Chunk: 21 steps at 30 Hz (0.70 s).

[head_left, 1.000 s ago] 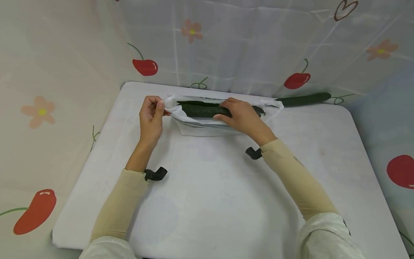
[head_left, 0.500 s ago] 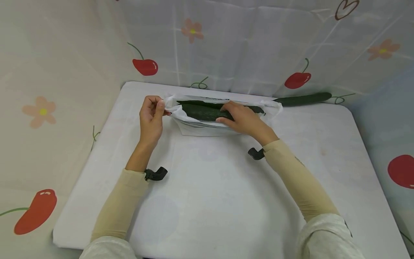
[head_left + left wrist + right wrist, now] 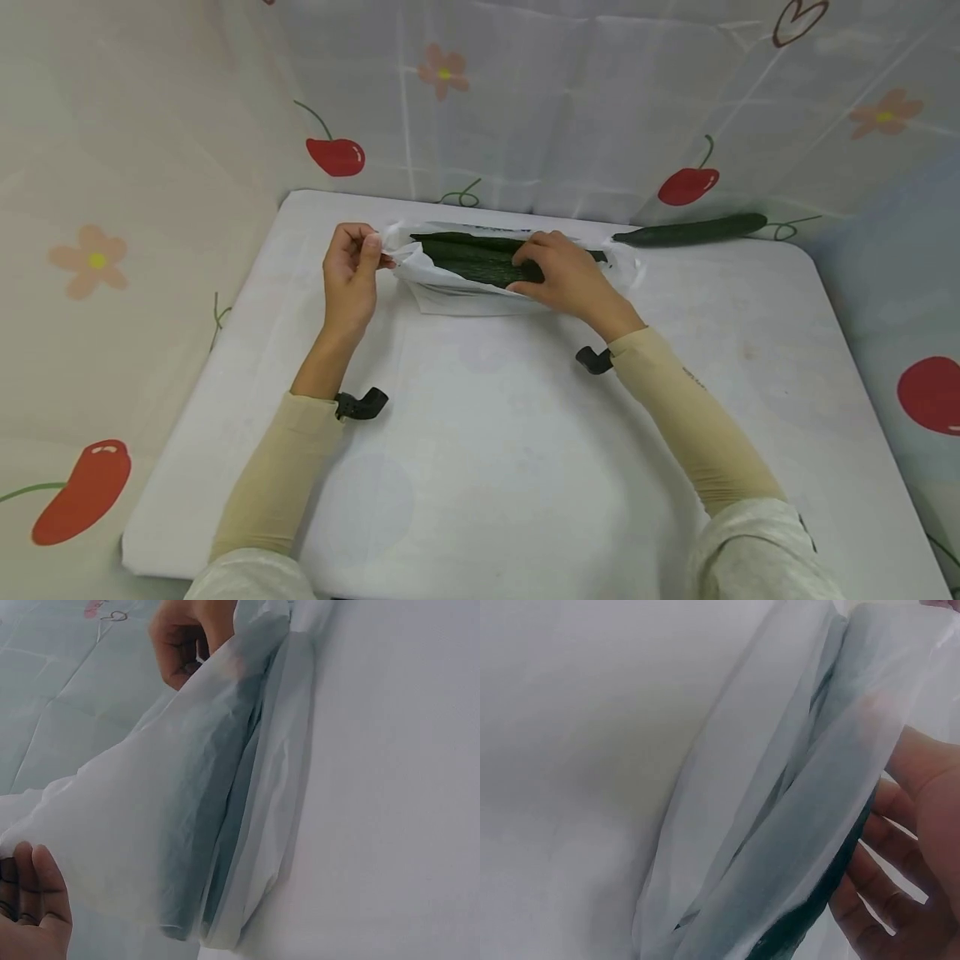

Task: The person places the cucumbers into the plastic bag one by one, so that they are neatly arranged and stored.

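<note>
In the head view a white plastic bag [image 3: 480, 302] lies on its side near the table's far edge, its mouth spread open. Inside show dark green cucumbers [image 3: 467, 260], lying side by side along the bag. My left hand [image 3: 351, 271] pinches the bag's left rim and pulls it outward; the left wrist view shows that hand [image 3: 34, 904] at the stretched film. My right hand [image 3: 558, 271] grips the nearer cucumber inside the mouth. From the right wrist, its fingers curl behind the cucumber [image 3: 799, 926], while the thumb shows faintly through the film.
Another cucumber [image 3: 693, 232] lies loose at the table's far edge, right of the bag. A white-covered table [image 3: 480, 467] extends toward me. Patterned curtains [image 3: 555, 108] hang close behind and at both sides.
My right hand has shifted slightly toward me with the nearer cucumber, which sits lower in the bag. The bag's right rim has drawn back left, exposing more of the loose cucumber. The left hand stays put.
</note>
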Available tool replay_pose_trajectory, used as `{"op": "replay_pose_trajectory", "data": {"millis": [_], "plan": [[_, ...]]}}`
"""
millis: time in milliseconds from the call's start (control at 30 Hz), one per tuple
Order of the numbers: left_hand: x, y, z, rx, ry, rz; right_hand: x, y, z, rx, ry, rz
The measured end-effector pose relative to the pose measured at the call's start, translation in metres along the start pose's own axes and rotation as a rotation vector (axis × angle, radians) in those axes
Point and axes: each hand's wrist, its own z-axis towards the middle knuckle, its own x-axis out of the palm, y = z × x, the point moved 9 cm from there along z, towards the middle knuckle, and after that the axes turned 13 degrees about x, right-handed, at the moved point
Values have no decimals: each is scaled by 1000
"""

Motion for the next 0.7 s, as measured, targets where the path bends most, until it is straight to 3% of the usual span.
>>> {"op": "replay_pose_trajectory", "data": {"millis": [233, 400, 567, 700], "plan": [[2, -3, 0, 7, 11, 0, 3, -4, -2, 26, 25, 31], [4, -5, 0, -4, 16, 1, -6, -9, -11, 23, 13, 85], [4, -7, 1, 4, 13, 6, -33, -17, -26, -16, -101, 168], [5, -8, 1, 6, 4, 3, -58, -38, -41, -20, -224, 222]]}}
